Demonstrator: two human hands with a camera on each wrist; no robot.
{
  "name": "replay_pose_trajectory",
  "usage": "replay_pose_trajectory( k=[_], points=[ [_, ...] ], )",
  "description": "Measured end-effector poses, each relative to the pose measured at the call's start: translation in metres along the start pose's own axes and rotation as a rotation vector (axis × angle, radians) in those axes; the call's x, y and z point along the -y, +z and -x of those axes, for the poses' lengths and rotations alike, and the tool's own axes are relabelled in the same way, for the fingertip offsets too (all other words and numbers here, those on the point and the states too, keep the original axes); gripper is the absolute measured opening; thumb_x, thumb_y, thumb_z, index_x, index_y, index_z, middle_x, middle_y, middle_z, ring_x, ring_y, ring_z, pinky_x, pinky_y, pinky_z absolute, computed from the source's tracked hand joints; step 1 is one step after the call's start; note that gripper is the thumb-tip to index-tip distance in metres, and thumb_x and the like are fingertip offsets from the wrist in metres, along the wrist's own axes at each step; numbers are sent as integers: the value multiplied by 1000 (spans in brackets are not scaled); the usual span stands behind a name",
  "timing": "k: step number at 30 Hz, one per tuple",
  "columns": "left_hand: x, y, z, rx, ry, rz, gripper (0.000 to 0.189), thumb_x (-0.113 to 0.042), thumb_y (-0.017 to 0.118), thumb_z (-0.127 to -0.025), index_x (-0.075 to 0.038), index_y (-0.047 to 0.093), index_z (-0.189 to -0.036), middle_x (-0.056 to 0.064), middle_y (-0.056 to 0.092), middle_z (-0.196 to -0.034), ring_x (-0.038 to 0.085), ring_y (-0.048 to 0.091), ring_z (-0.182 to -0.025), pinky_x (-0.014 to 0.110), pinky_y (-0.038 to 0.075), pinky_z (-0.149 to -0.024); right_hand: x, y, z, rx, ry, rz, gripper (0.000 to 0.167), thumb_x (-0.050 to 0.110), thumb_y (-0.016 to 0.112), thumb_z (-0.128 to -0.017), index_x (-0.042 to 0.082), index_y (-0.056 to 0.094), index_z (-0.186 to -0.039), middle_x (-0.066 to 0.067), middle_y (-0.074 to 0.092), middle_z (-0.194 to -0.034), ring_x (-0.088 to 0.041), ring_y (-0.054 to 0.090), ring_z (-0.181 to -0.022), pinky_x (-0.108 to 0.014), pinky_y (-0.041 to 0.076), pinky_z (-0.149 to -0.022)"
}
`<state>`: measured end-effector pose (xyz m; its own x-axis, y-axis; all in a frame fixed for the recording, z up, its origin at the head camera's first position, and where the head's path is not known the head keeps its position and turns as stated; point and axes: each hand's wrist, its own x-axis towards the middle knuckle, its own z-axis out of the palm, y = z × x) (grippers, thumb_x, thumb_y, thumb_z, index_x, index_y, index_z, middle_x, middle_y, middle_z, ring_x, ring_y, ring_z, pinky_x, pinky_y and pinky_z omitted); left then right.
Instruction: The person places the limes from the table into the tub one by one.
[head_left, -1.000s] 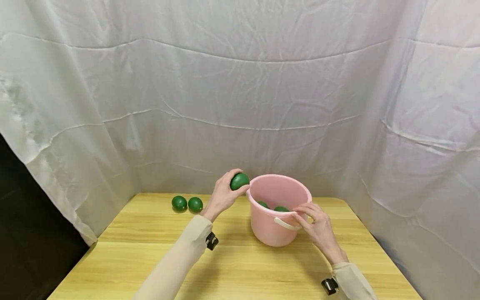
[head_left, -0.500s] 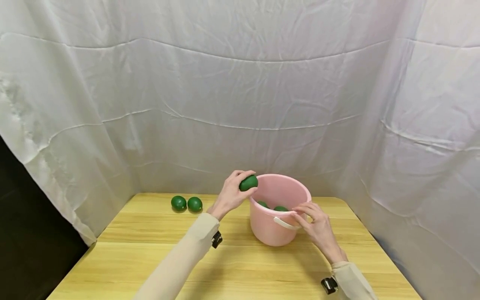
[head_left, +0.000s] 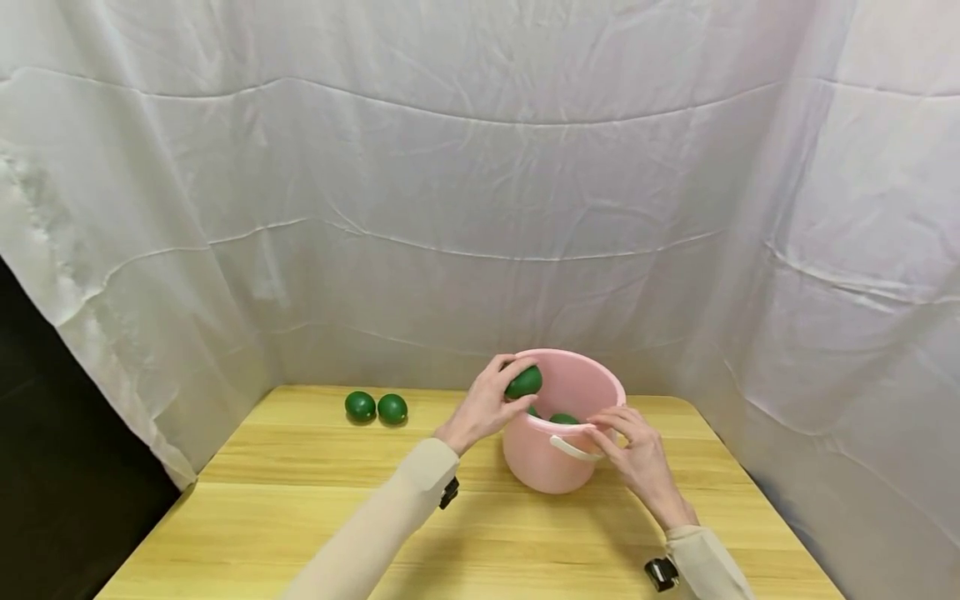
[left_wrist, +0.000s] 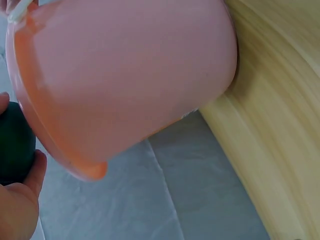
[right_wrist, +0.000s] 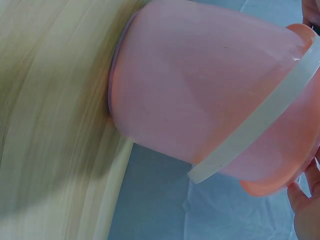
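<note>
Far left: one black area (head_left: pixel 67 467), bordering pale curtain (head_left: pixel 480 183) that backs the wooden surface (head_left: pixel 300 517).
Left, on the surface: two green fruits, loose, a first fruit (head_left: pixel 361 406) and a second fruit (head_left: pixel 392 409) just beside it, both well apart from the fingers.
Centre: left hand (head_left: pixel 487 405), one, in a beige sleeve (head_left: pixel 375 533); fingers and thumb part-spread, curled round one held fruit (head_left: pixel 525 382). Held fruit lies between fingers and thumb, at the left side of the bucket's mouth; contact with the rim cannot be told.
Right of centre: pink bucket (head_left: pixel 547 467), one, upright, with one white handle (head_left: pixel 573 449) lowered on the near side. Inside, two green fruits visible, an inner fruit (head_left: pixel 564 418) and another partly hidden.
Right: right hand (head_left: pixel 637 457), one; fingers and thumb nearly together, pinching the bucket's rim.
Green fruits visible: five.
</note>
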<state>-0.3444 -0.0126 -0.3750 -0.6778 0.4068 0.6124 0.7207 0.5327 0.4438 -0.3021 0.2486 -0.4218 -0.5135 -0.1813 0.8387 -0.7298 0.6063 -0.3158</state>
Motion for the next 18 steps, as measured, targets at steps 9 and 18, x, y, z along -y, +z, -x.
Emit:
replay_pose_trajectory(
  k=[9, 18],
  points=[
    [-1, 17, -2, -3, 78, -44, 55, -28, 72, -90, -20, 51, -141, 10, 45, -142, 27, 50, -124, 40, 51, -97, 3, -2, 1, -2, 5, 7, 23, 0, 83, -72, 5, 76, -93, -4, 72, -96, -19, 60, -99, -5, 33, -99],
    [2, 22, -5, 4, 9, -43, 55, -29, 71, -91, -22, 51, -142, 13, 47, -144, 28, 52, -125, 41, 51, -97, 1, -2, 1, -9, 12, 8, 23, -1, 83, -72, 4, 76, -93, -6, 71, -95, -19, 60, -98, -4, 35, -96]
  ],
)
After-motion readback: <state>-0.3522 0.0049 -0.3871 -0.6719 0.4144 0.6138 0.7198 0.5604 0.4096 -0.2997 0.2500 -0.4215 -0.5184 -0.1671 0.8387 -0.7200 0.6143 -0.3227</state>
